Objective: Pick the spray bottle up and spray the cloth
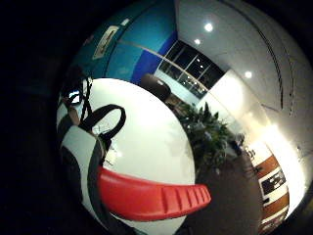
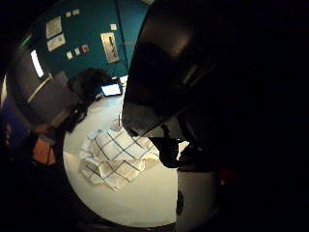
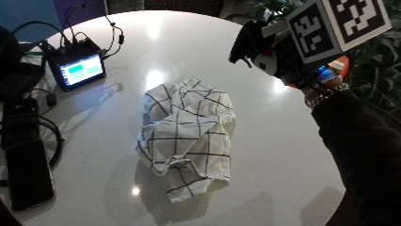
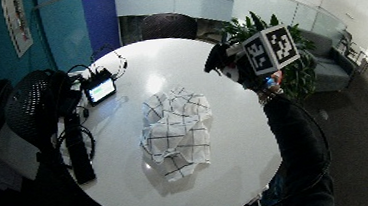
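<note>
- Outside view first: the gloved right hand [image 3: 276, 59] is raised above the far right edge of the round white table [image 3: 282, 141], well off its surface.
- That hand grips the spray bottle [image 3: 266, 59], of which only a white body with a bit of red shows between glove and strap; the black nozzle end [image 3: 241, 44] sticks out toward the middle of the table.
- Its fingers are curled round the bottle, though how many are on the trigger I cannot tell from this side.
- From the little-finger side of the palm, the red trigger [image 1: 151, 198] lies right against the palm, with the bottle's white body [image 1: 78, 147] beside it.
- From the thumb side, the bottle's dark head [image 2: 164, 72] fills much of the view, and the cloth [image 2: 116, 157] lies on the table beyond it.
- Near the middle of the table sits the white cloth [image 3: 185, 139] with dark check lines, crumpled in a loose heap, apart from the hand and bottle.
- Toward the far left edge stands a small lit monitor [image 3: 76, 69] with cables, and along the left edge lies a black phone-like slab [image 3: 28, 174].
</note>
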Demonstrator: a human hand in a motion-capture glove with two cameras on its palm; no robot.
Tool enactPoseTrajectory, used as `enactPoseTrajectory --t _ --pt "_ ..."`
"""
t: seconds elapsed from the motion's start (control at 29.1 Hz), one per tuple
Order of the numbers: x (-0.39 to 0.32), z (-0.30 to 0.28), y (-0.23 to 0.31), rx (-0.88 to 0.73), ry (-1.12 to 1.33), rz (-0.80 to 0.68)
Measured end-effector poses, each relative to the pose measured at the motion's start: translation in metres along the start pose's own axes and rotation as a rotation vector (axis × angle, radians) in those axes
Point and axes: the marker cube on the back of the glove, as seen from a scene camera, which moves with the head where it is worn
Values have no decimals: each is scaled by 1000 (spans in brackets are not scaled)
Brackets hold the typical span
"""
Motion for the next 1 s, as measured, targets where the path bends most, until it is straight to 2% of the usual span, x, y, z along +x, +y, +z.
enactPoseTrajectory --t 0.24,0.52,0.79,1.0 --pt "-35 11 5 -68 33 -147" --pt "-57 13 22 -100 70 -226" --pt "-68 23 40 -106 247 -349" --pt "-73 33 53 -141 286 -402"
